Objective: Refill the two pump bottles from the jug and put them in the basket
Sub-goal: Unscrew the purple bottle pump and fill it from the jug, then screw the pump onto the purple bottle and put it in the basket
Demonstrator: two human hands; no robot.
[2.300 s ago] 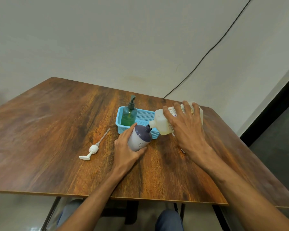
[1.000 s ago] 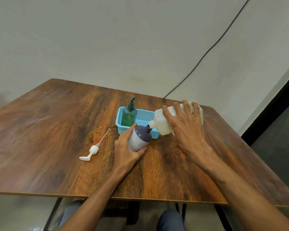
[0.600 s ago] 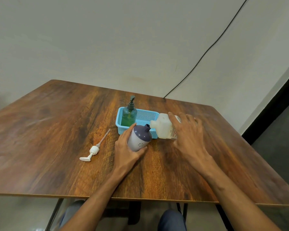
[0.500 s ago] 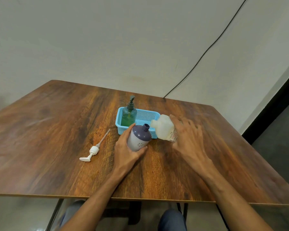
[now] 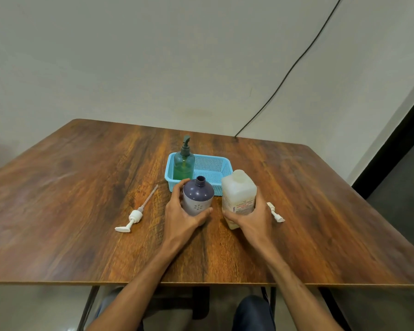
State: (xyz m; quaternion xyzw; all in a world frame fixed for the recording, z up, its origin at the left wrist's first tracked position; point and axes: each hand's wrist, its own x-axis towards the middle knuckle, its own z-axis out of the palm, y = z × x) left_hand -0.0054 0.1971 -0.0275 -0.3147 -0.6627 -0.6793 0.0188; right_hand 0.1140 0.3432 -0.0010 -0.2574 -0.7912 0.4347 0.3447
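Tabletop [image 5: 81,211]: wooden, carrying every item. Basket [image 5: 225,162]: blue mesh, the reference point. Jug [image 5: 238,194]: upright, just in front of the basket's right corner. The right grip [image 5: 251,218] is wrapped round its lower body, forearm reaching in from the near edge. Purple bottle [image 5: 198,197]: upright, neck open, against the basket's front wall. The left grip [image 5: 184,218] clasps it, thumb across the front. Green pump bottle [image 5: 184,163]: standing inside the basket's left end. Loose pump [image 5: 134,216]: lying front-left of the basket. Smaller white piece [image 5: 275,212]: front-right.

Plain indoor room, likely a home: wood-grain counter [image 5: 81,187] against bare off-white wall [image 5: 129,56], loose black cable [image 5: 287,72] running up it, pale glossy floor [image 5: 46,306] below.
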